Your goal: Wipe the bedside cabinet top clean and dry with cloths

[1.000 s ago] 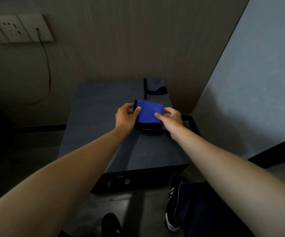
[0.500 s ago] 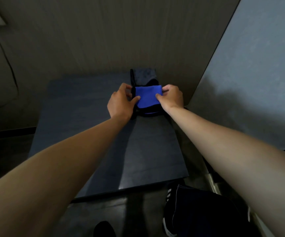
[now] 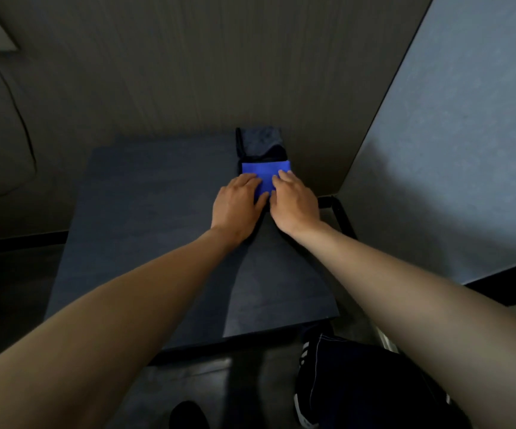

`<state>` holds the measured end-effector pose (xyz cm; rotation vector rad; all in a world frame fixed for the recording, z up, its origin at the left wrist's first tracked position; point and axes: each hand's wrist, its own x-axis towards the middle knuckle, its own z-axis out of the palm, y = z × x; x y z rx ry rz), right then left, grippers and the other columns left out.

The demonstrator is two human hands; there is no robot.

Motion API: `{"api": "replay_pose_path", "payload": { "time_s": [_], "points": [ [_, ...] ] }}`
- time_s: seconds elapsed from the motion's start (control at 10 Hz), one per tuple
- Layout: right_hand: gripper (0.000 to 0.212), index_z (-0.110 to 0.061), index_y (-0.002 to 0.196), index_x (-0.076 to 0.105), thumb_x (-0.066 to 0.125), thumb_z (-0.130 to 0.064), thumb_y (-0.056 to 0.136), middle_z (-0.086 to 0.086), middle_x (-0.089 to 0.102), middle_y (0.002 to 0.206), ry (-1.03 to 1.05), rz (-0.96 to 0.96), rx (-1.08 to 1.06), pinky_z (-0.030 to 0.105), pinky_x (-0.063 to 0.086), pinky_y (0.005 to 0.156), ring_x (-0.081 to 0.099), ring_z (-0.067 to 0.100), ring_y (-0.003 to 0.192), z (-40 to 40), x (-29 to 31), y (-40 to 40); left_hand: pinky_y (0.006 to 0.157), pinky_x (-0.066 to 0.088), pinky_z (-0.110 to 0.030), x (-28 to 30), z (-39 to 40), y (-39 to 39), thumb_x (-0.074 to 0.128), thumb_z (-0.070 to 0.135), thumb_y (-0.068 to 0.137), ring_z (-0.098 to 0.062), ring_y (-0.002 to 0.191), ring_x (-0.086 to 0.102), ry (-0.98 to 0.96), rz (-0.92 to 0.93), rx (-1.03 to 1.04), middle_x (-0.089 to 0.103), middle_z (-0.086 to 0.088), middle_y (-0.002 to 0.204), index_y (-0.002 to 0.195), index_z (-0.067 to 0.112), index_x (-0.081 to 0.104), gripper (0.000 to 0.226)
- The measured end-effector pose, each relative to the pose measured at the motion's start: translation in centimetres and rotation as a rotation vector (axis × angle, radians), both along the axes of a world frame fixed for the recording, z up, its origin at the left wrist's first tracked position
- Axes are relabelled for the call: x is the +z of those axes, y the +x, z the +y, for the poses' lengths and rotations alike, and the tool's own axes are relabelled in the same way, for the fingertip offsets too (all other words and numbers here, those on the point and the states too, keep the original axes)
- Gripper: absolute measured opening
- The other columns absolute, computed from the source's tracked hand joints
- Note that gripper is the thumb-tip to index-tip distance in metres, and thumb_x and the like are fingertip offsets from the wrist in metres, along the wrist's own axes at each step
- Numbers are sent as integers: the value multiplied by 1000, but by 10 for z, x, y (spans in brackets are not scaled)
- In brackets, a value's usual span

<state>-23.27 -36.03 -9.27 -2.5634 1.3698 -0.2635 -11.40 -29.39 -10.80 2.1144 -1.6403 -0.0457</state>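
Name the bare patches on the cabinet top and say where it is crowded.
Bare: the cabinet top left of the left hand, and its near edge. Crowded: the far right corner, both hands (right hand) flat on the blue cloth, grey cloth behind.

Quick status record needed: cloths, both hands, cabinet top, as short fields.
surface: bedside cabinet top, dark grey, bare on the left side
blue cloth: folded, flat on the top near the far right corner
grey cloth: folded, just behind the blue one, against the wall
left hand: palm down, fingers pressing on the blue cloth
right hand: palm down, fingers pressing on the blue cloth
wiping: not visible at this moment
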Motion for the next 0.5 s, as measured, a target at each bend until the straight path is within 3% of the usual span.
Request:
{"api": "replay_pose_path", "payload": {
  "time_s": [0.2, 0.4, 0.5],
  "points": [
    [52, -3, 152, 30, 40, -21, 104, 13, 22, 162, 93, 50, -9, 39, 26, 119, 14, 26, 151, 1, 1, 9, 117, 27, -34, 1, -4, -7, 43, 35, 103, -21, 145, 29, 98, 42, 14, 36, -9, 155, 149, 8, 37, 54],
    [53, -7, 153, 28, 37, -27, 105, 10, 21, 163, 101, 106, 0, 45, 16, 122, 11, 25, 152, -2, 5, 10, 112, 36, -38, 14, -9, -5, 45, 29, 102, -26, 134, 45, 137, 32, -2, 47, -11, 146, 139, 7, 48, 42],
    [52, -12, 155, 24, 30, -30, 106, 6, 20, 164, 72, 47, -9, 47, 9, 123, 8, 22, 153, 2, 19, 14, 108, 40, -40, 29, -9, -5, 43, 23, 102, -28, 131, 49, 90, 187, 24, 48, -9, 145, 135, 10, 51, 36]
  ]
}}
